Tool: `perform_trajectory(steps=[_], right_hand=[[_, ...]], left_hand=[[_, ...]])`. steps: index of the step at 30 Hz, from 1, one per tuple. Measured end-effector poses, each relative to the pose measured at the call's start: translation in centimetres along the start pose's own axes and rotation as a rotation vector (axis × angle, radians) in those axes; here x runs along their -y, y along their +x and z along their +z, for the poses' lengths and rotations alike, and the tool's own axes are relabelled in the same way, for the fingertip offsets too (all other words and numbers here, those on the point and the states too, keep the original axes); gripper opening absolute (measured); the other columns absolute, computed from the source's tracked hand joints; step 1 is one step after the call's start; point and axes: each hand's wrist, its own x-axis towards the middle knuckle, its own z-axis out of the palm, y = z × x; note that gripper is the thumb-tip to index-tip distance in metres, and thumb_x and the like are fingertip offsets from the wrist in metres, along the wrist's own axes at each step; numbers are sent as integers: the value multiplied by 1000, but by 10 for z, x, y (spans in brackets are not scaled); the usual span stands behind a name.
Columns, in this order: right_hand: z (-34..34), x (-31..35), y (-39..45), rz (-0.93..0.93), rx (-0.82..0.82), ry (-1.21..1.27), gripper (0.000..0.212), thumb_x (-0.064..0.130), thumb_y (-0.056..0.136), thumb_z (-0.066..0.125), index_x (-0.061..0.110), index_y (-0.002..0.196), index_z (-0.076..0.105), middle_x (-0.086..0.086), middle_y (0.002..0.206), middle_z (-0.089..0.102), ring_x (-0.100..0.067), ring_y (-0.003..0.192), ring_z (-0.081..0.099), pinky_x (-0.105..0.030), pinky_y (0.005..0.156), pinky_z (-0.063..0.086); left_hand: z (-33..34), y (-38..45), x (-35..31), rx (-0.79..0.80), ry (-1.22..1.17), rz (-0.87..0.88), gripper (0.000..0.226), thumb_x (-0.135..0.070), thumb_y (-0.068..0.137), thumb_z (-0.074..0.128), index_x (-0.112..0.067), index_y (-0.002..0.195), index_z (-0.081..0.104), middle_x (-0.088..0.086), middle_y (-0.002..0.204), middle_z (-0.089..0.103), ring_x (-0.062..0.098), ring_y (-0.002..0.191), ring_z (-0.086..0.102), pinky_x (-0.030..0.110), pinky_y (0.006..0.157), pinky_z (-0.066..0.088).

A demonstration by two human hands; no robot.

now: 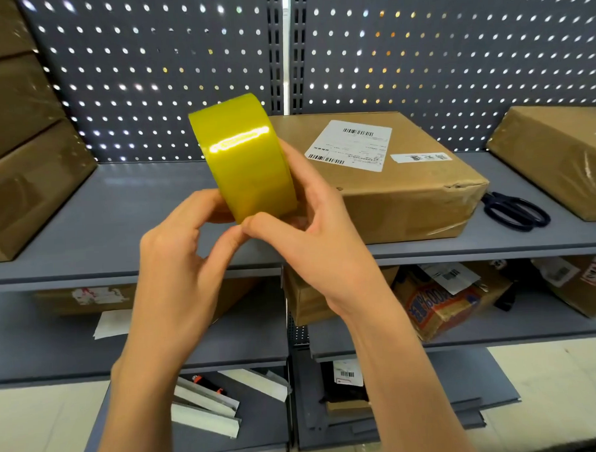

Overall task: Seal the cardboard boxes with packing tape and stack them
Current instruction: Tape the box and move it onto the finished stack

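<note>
Tape roll glossy yellow, gripped by left hand; right hand

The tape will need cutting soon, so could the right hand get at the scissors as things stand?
Probably not yet: the right hand is gripping the tape roll. The scissors lie uncovered on the shelf, so the path looks free.

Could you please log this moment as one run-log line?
phase: finding tape end | both hands hold tape roll | labelled box on shelf | scissors beside box

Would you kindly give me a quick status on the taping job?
Both hands, left and right, grip tape roll, picking at its edge. Labelled box waits on shelf. Scissors beside it; nothing obstructing.
</note>
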Motion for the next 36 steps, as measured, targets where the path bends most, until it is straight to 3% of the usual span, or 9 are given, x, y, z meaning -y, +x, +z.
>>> perform_trajectory(steps=[5, 7, 10, 13, 20, 22, 28, 36], right_hand=[[-1, -3, -1, 16, 1, 51, 66, -10, 79, 59, 21, 136, 46, -5, 113, 62, -15, 98, 56, -44, 88, 49], [-2, -3, -1, 10, 9, 86, 66, -15, 80, 58, 22, 134, 47, -3, 108, 62, -12, 93, 55, -34, 81, 51], [-1, -2, -2, 5, 13, 182, 65, -20, 80, 55, 23, 128, 48, 2, 100, 62, -8, 91, 55, -21, 80, 48], [3, -1, -1, -6, 4, 198, 65, -22, 80, 52, 23, 127, 48, 1, 101, 61, -10, 90, 54, -21, 79, 48], [3, -2, -1, -2, 27, 167, 68, -19, 81, 54, 16, 138, 43, -1, 106, 60, -6, 88, 56, -17, 76, 49], [3, -2, -1, 0, 37, 159, 69, -19, 81, 54, 16, 139, 42, -1, 107, 60, -5, 89, 57, -16, 77, 50], [1, 0, -2, 10, 47, 132, 71, -18, 81, 56, 16, 141, 42, -2, 109, 62, -7, 94, 58, -16, 81, 50], [0, 1, -2, 11, 20, 106, 67, -15, 81, 55, 16, 139, 44, 0, 107, 62, -7, 95, 57, -21, 85, 48]], left_hand=[[-1, 1, 3, 22, -64, -15, 26, -31, 88, 56, -18, 110, 58, -15, 102, 60, -13, 97, 53, 6, 86, 40], [0, 1, 5, 50, -104, -25, 33, -34, 84, 60, -20, 114, 55, -16, 108, 60, -9, 102, 54, 9, 89, 41], [6, -2, 9, 81, -86, -31, 41, -36, 82, 62, -22, 119, 53, -4, 113, 63, -5, 104, 55, 8, 87, 40], [10, -3, 8, 27, -52, -16, 31, -28, 88, 54, -22, 119, 55, -10, 113, 60, -17, 101, 51, 2, 84, 37], [-1, -1, 3, 56, 71, 6, 32, -25, 89, 51, -5, 111, 63, -6, 97, 61, -9, 74, 46, -1, 69, 33], [-4, -1, 2, 68, 83, 8, 32, -26, 88, 50, -4, 108, 63, -5, 96, 62, -17, 75, 45, -2, 68, 33], [-7, -1, 0, 69, 68, -25, 34, -30, 88, 50, -5, 107, 63, -5, 98, 64, 3, 88, 55, 1, 71, 36], [-6, -1, -2, 67, 90, -23, 31, -29, 88, 54, -5, 106, 62, -6, 95, 61, -1, 86, 53, 0, 75, 36]])
